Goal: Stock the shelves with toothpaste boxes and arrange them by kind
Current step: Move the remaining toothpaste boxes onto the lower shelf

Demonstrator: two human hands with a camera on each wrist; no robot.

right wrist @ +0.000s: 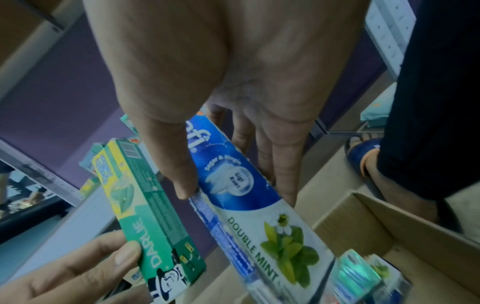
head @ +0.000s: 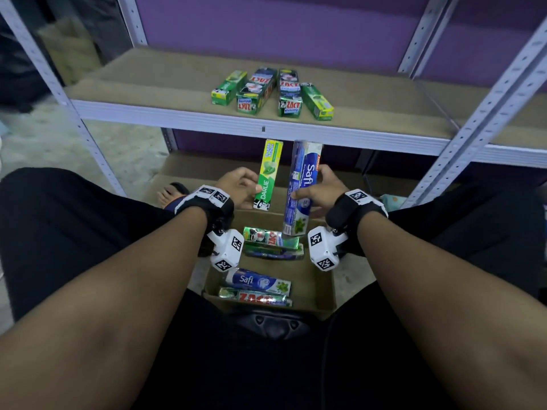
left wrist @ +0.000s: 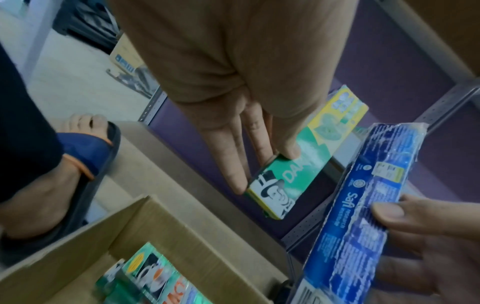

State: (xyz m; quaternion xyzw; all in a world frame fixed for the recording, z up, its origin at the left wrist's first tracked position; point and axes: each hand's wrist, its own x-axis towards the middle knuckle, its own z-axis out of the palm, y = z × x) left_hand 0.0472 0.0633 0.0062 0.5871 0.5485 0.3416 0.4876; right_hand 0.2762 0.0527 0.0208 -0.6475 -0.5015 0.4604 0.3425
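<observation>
Nearest, an open corrugated carton (head: 322, 294) holds loose Zact and Safi boxes (head: 258, 283). Above it, the left hand (head: 236, 187) pinches a slim green Darlie box (head: 268, 176) between thumb and fingers (left wrist: 231, 164); the right hand (head: 319, 190) clasps a longer, glossy blue Safi box (head: 302, 187), thumb on one face, fingers behind. Both boxes stand upright, apart. Beyond, the fibreboard shelf (head: 177, 81) carries green Darlie boxes (head: 229, 87) flanking two Zact stacks (head: 256, 93). Advisably, lay the Darlie beside its kind and start a separate Safi row; the thin card dents under squeezing.
</observation>
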